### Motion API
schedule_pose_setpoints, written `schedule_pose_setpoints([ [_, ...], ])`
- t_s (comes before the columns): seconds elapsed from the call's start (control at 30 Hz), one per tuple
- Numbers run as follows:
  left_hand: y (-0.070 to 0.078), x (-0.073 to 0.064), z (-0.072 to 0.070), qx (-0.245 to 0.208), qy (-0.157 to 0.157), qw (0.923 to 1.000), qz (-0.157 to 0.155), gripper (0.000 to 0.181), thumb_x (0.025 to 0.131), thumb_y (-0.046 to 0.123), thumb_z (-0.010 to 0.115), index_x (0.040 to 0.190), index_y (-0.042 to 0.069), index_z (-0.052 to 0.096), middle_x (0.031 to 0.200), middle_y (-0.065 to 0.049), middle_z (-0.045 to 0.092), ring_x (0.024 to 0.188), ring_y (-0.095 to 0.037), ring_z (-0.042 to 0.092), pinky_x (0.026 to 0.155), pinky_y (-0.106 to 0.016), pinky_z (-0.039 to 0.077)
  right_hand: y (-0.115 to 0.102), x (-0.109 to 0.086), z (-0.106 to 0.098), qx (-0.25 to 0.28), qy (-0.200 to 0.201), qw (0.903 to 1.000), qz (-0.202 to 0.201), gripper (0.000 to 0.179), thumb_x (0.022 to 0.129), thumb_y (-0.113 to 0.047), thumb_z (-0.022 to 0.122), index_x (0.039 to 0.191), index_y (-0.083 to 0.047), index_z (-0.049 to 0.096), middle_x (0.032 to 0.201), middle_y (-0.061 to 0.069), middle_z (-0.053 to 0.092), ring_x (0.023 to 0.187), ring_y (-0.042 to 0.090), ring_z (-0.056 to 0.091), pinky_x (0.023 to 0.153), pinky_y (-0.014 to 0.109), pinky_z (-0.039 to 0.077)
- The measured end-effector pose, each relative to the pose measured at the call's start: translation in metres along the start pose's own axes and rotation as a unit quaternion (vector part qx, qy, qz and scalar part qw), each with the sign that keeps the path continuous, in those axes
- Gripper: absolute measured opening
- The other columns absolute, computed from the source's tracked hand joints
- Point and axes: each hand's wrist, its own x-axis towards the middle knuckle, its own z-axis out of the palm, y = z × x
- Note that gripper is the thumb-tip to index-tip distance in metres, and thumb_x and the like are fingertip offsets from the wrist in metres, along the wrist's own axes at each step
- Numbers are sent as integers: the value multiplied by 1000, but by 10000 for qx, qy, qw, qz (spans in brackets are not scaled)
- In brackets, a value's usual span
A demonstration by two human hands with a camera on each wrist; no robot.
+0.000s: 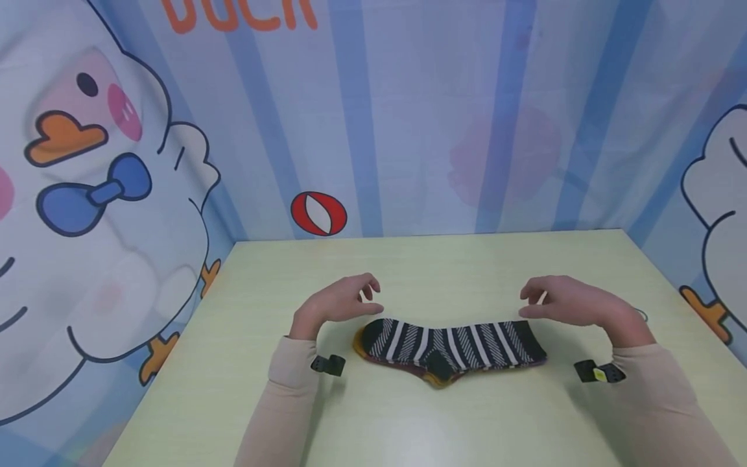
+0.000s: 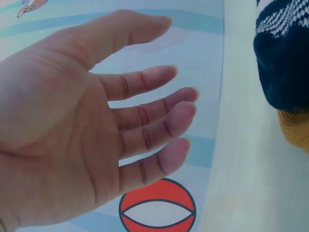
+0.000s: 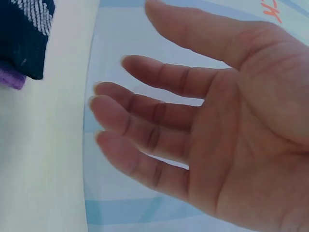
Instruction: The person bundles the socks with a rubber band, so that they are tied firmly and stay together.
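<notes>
A small stack of socks lies flat on the table, toe to the left and cuff to the right. The top sock is black with white stripes and patterned bands; mustard and purple edges of others peek out beneath it. Above the toe end hovers my left hand, fingers loosely bent and holding nothing. My right hand hovers likewise beyond the cuff end. In the left wrist view, the dark toe sits apart from the fingertips. The right wrist view has the dark cuff with a purple edge under it, also apart from the fingers.
The pale wooden table runs back to a blue striped cloth backdrop with printed ducks on both sides. A red and white ball is printed on the cloth. Small black devices are strapped at both wrists.
</notes>
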Motion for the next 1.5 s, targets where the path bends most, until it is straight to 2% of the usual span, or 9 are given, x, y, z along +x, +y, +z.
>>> schedule_pose_setpoints([
  [0.13,2,2,0,-63,192,9998,82,41,94,28,71,126,7,57,122,-17,62,102,-24,60,87,-36,52,-2,-3,-4,48,350,9994,-32,49,98,-36,64,126,4,60,113,11,65,99,26,64,77,41,53],
  [0.23,3,3,0,-116,361,9992,142,43,94,29,71,128,7,56,121,-13,62,102,-23,60,86,-35,52,-5,-5,-5,65,594,9982,-98,51,99,-36,64,128,5,59,117,15,64,102,28,63,79,43,53],
  [0.47,7,4,1,-191,832,9961,241,55,93,31,72,137,6,51,130,-9,57,116,-24,55,96,-39,49,-12,-4,-3,110,1121,9932,-295,52,100,-33,62,134,6,54,129,21,59,116,37,56,92,54,47],
  [0.67,12,7,4,-317,1034,9937,299,65,94,33,71,146,7,43,137,-11,52,125,-27,51,101,-43,45,-17,4,6,84,1281,9903,-528,60,101,-34,60,143,5,45,139,25,51,125,43,48,99,60,40],
  [0.97,16,10,9,-145,1237,9915,380,74,95,39,68,154,9,34,153,-10,39,139,-26,39,112,-44,35,-19,10,13,194,1351,9898,-414,70,102,-40,57,153,2,33,155,27,32,143,47,26,109,64,25],
  [1.13,18,13,13,-95,1291,9908,404,75,96,40,68,155,10,32,156,-10,36,142,-24,35,114,-44,32,-16,11,10,179,1445,9887,-363,72,103,-41,55,153,3,30,154,29,30,142,48,26,109,64,26],
  [1.23,21,15,16,-46,1245,9913,420,75,95,39,68,154,9,33,155,-10,37,142,-25,36,114,-43,32,-11,9,4,131,1464,9889,-203,73,103,-42,54,153,5,29,153,32,29,140,50,26,107,65,26],
  [1.5,34,21,31,146,929,9930,718,75,95,40,69,154,9,34,154,-9,38,141,-23,35,114,-41,32,23,-4,-17,53,1535,9871,462,76,104,-45,51,150,11,29,150,39,25,137,56,24,104,69,26],
])
